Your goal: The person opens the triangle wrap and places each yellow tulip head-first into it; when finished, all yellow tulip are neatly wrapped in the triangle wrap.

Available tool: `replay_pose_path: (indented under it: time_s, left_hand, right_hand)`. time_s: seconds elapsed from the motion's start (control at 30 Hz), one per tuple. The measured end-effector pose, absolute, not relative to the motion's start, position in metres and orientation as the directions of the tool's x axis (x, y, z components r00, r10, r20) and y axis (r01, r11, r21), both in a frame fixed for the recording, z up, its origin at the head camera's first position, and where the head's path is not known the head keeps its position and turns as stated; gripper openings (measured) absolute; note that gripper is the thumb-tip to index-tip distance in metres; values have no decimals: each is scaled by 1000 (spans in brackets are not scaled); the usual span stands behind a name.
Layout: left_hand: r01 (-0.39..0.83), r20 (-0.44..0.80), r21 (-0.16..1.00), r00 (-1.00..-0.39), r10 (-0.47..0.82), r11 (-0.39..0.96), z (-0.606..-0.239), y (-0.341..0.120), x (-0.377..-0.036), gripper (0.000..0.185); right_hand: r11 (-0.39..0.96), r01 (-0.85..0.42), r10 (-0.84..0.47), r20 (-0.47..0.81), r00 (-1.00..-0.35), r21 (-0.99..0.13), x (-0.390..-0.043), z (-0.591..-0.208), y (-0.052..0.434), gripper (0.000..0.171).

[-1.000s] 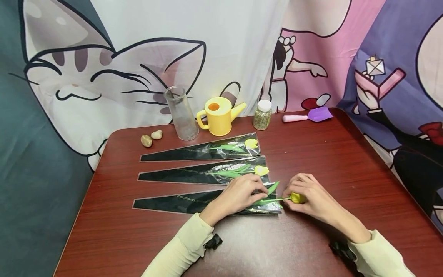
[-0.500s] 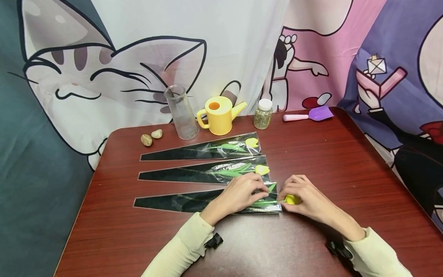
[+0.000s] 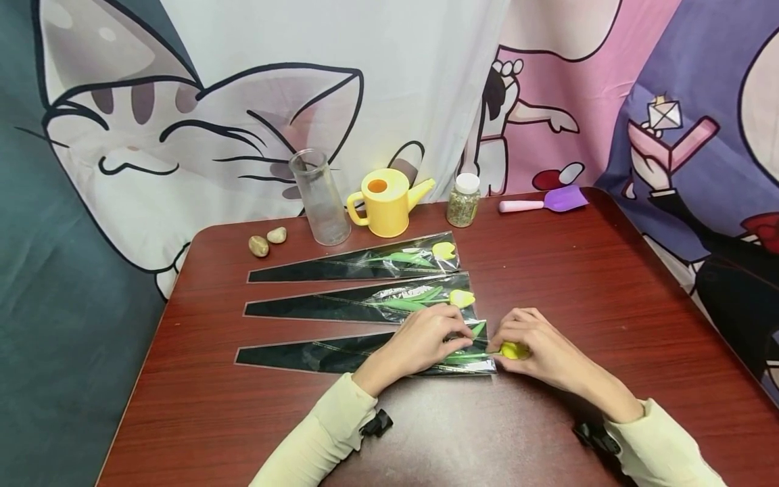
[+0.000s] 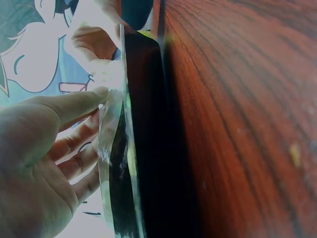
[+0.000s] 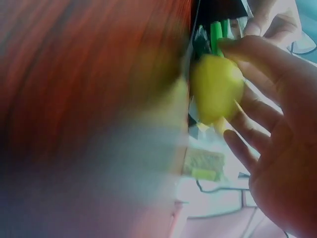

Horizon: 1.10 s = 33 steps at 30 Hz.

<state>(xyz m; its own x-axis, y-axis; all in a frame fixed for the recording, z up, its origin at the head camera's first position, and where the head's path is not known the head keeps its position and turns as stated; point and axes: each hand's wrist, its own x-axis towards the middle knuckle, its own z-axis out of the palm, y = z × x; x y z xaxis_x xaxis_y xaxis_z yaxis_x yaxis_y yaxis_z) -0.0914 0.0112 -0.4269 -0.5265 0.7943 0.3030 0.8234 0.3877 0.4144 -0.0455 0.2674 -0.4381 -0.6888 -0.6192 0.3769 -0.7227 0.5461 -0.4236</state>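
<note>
My right hand (image 3: 544, 348) pinches a yellow tulip (image 3: 514, 350) by the stem just under its bloom. The tulip's stem and leaves lie inside the nearest flower sleeve (image 3: 274, 356), a long tapered one with a black back and a clear front. Its bloom is outside the sleeve's wide right end. My left hand (image 3: 426, 338) lies over that end, and in the left wrist view its thumb and fingers pinch the clear film (image 4: 105, 124), held up from the black back. The right wrist view shows the bloom close beside the right palm, with green stem at the thumb tip.
Behind lie two more black sleeves (image 3: 286, 310), each with a yellow tulip (image 3: 461, 299) inside. Along the back stand a glass vase (image 3: 322, 210), a yellow watering can (image 3: 389, 213) and a lidded jar (image 3: 462, 206). Two stones (image 3: 258, 246) and a purple shovel (image 3: 562, 199) lie there too.
My right hand has moved slightly left with the tulip, so its bloom is nearer the sleeve's end and more stem is inside. My left hand has stayed in place.
</note>
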Motion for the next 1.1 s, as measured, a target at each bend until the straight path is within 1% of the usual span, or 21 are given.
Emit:
replay_pose_path:
  time_s: [0.17, 0.27, 0.4, 0.53, 0.7, 1.1]
  left_hand:
    - [825, 305, 411, -526, 794, 389, -427, 11, -93, 14]
    - [822, 301, 412, -530, 793, 393, -427, 11, -93, 14]
    - [819, 296, 416, -534, 792, 396, -427, 11, -92, 14]
    - [813, 288, 424, -539, 792, 399, -428, 11, -91, 14]
    - [809, 278, 429, -542, 793, 402, -428, 11, -91, 14]
    - [813, 281, 423, -538, 795, 401, -428, 12, -90, 14]
  right_hand:
    - [541, -713, -567, 433, -701, -446, -44, -421, 283, 36]
    - [595, -661, -508, 422, -751, -458, -41, -413, 296, 39]
    - [659, -588, -466, 358, -809, -469, -35, -412, 311, 37]
    - [670, -556, -480, 284, -830, -492, -30, -418, 319, 36]
    - [659, -538, -500, 229, -835, -526, -26, -427, 321, 37]
    - [657, -552, -532, 203, -822, -514, -30, -435, 313, 34]
